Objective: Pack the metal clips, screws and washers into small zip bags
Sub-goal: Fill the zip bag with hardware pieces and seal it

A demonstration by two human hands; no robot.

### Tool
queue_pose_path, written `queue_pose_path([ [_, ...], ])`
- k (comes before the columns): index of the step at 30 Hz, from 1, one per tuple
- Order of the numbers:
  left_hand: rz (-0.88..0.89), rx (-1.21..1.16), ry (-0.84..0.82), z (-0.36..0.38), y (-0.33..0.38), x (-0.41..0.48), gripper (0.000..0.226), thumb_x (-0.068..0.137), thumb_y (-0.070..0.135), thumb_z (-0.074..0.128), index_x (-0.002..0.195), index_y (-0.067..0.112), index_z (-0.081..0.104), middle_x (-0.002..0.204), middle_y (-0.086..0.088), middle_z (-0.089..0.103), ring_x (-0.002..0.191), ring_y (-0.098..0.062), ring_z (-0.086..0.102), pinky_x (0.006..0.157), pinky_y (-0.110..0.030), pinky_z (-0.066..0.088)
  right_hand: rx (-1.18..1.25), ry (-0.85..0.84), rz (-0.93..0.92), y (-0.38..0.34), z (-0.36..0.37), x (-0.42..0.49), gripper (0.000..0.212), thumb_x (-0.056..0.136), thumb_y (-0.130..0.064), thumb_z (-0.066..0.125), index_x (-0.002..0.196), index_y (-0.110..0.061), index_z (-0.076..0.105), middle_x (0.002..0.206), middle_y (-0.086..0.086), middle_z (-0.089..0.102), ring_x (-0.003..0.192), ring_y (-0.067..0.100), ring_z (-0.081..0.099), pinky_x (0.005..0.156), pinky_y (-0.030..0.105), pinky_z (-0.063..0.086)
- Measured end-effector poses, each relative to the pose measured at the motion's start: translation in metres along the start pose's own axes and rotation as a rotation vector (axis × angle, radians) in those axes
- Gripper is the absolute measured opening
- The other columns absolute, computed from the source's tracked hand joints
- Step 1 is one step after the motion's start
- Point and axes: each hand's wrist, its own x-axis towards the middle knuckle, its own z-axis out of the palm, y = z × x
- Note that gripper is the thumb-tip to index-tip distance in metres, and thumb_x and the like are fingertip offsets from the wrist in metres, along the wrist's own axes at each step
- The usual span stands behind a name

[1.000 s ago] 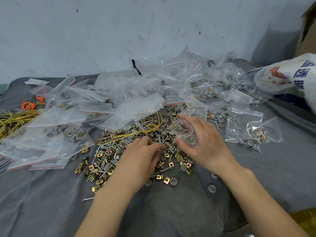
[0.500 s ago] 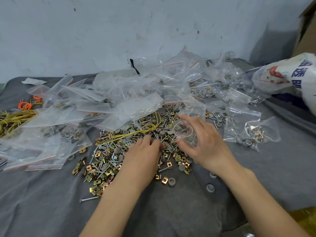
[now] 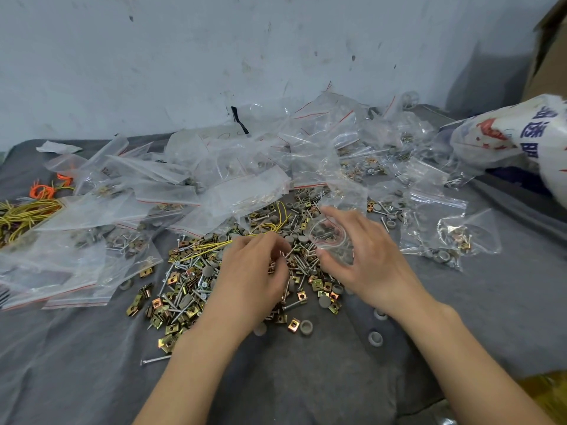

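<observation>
Nearest, grey washers (image 3: 375,338) dot the cloth (image 3: 92,378). Brass clips (image 3: 171,328) and steel screws (image 3: 302,265) lie heaped beneath both hands. The left hand (image 3: 254,280) curls into the heap, though whether it holds anything cannot be told. Just beside it, the right hand (image 3: 376,268) pinches a clear bag (image 3: 333,240), mouth open. More bags (image 3: 245,191) pile up behind.

Soft even light — sharp centre, edges bowed.
</observation>
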Motion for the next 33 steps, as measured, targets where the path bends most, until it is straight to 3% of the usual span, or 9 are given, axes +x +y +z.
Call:
queue_pose_path([
  [2,-0.044,-0.108,0.029,-0.003,0.0,0.002,0.014,0.095,0.025,0.056,0.103,0.036,0.057,0.094,0.024,0.057,0.103,-0.008,0.048,0.09,-0.029,0.04,-0.007,-0.002,-0.003,-0.001,0.0,0.0,0.061,0.091,-0.051,0.053,0.146,-0.027,0.04,0.129,-0.011,0.057,0.118,0.007,0.051,0.104,0.029,0.03],
  [5,-0.113,-0.333,0.121,-0.006,0.003,0.008,0.012,0.096,0.024,0.06,0.101,0.035,0.058,0.092,0.017,0.063,0.088,0.002,0.058,0.072,-0.01,0.042,-0.005,0.001,-0.011,-0.003,0.001,0.0,0.061,0.09,-0.046,0.059,0.145,-0.025,0.043,0.127,-0.009,0.059,0.117,0.009,0.053,0.104,0.026,0.029],
  [10,-0.138,-0.586,0.189,-0.006,0.019,0.018,0.014,0.093,0.024,0.067,0.099,0.035,0.061,0.086,0.017,0.068,0.083,0.001,0.063,0.068,-0.009,0.045,-0.008,0.005,-0.03,-0.005,0.004,0.001,0.063,0.089,-0.049,0.054,0.144,-0.021,0.048,0.126,-0.006,0.061,0.117,0.012,0.054,0.104,0.025,0.03],
  [15,-0.09,-0.553,0.13,0.003,0.035,0.025,0.027,0.094,0.015,0.062,0.1,0.041,0.059,0.084,0.019,0.069,0.082,0.008,0.064,0.069,-0.007,0.045,0.008,0.056,-0.035,-0.004,0.006,0.001,0.061,0.087,-0.047,0.055,0.142,-0.022,0.048,0.121,-0.005,0.062,0.112,0.013,0.057,0.101,0.033,0.039],
  [22,-0.074,-0.607,0.172,0.003,0.045,0.035,0.022,0.097,0.019,0.06,0.106,0.039,0.059,0.091,0.017,0.071,0.087,0.007,0.065,0.073,-0.008,0.047,0.044,0.058,-0.002,-0.001,0.004,0.003,0.06,0.089,-0.05,0.054,0.144,-0.03,0.04,0.123,-0.008,0.061,0.114,0.012,0.056,0.102,0.03,0.036],
  [28,-0.106,-0.561,0.216,0.0,0.033,0.031,0.015,0.1,0.027,0.055,0.111,0.036,0.058,0.091,0.015,0.069,0.083,0.007,0.062,0.064,-0.005,0.042,0.193,0.096,0.051,-0.003,-0.001,0.004,0.057,0.091,-0.051,0.056,0.143,-0.034,0.041,0.119,-0.016,0.058,0.108,0.009,0.06,0.098,0.045,0.05],
  [32,-0.124,-0.288,0.065,0.002,0.019,0.02,0.021,0.101,0.031,0.051,0.121,0.032,0.054,0.086,0.016,0.064,0.078,0.005,0.059,0.06,-0.013,0.045,0.406,0.186,0.183,0.004,-0.012,0.006,0.059,0.088,-0.056,0.059,0.141,-0.033,0.048,0.115,-0.023,0.061,0.111,-0.007,0.058,0.091,0.009,0.043],
  [33,-0.11,-0.223,0.009,0.002,0.017,0.016,0.021,0.101,0.031,0.05,0.122,0.033,0.054,0.085,0.016,0.064,0.076,0.002,0.059,0.061,-0.015,0.047,0.472,0.213,0.213,0.005,-0.017,0.006,0.06,0.088,-0.057,0.06,0.141,-0.034,0.049,0.116,-0.023,0.063,0.112,-0.009,0.058,0.09,0.006,0.042],
])
